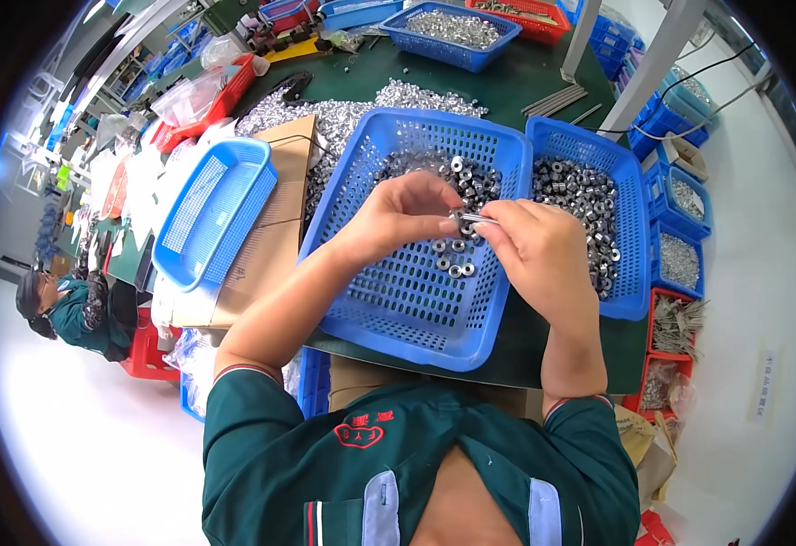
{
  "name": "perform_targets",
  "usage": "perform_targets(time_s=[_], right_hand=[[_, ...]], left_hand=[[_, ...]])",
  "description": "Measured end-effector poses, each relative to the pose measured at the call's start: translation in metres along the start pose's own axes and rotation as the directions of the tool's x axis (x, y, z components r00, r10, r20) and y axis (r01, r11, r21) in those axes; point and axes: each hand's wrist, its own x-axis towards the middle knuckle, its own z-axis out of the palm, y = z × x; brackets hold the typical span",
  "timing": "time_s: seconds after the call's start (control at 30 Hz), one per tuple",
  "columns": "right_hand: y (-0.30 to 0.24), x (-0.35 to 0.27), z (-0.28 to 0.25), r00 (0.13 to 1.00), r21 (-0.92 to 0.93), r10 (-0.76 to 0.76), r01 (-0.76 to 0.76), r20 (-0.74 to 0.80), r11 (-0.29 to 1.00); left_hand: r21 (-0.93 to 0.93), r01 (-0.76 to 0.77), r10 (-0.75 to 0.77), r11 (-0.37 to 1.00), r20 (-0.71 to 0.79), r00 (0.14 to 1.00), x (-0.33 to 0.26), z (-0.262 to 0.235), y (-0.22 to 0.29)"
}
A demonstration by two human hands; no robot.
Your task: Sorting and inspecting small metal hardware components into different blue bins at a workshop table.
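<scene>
Green worktable (348,75), silvery heap (421,96) behind blue basket (403,305), hands (544,255) clamped, left on metal piece (456,217), right on rod (479,218)

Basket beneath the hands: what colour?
That basket is blue; it shows best in the head view.

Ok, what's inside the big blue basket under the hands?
The slotted blue basket holds silvery ring-shaped metal parts, heaped toward its far end, some nearer. The left hand and right hand hide whatever lies beneath them.

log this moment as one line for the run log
left hand: pinches small metal part | right hand: grips slim metal piece | below: blue basket, metal rings inside
</scene>
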Motion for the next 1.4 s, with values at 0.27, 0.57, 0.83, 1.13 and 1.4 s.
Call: perform_targets(time_s=[0.27, 0.57, 0.83, 1.13, 1.4], right_hand=[[0.008, 0.005, 0.013, 0.999, -0.014, -0.024, 0.023, -0.021, 1.000], [0.012, 0.008, 0.041, 0.983, -0.098, -0.146, 0.134, -0.116, 0.986], [0.011, 0.004, 0.047, 0.989, 0.032, -0.034, 0.038, -0.143, 0.999], [0.008, -0.001, 0.049, 0.950, 0.355, 0.311, -0.290, -0.004, 0.889], [0.020, 0.003, 0.041, 0.901, 0.348, 0.429, -0.421, 0.060, 0.838]], left_hand=[[-0.048, 0.029, -0.030, 0.998, -0.012, 0.999, 0.002, 0.000, -0.006], [-0.280, 0.167, -0.163, 0.945, 0.035, 0.986, 0.003, -0.016, -0.011], [-0.242, 0.103, -0.103, 0.965, 0.012, 0.995, 0.002, -0.015, -0.008], [0.010, 0.005, -0.005, 1.000, -0.013, 1.000, -0.004, -0.008, 0.002], [-0.273, 0.099, -0.135, 0.957, -0.116, 0.984, 0.008, -0.004, -0.003]])
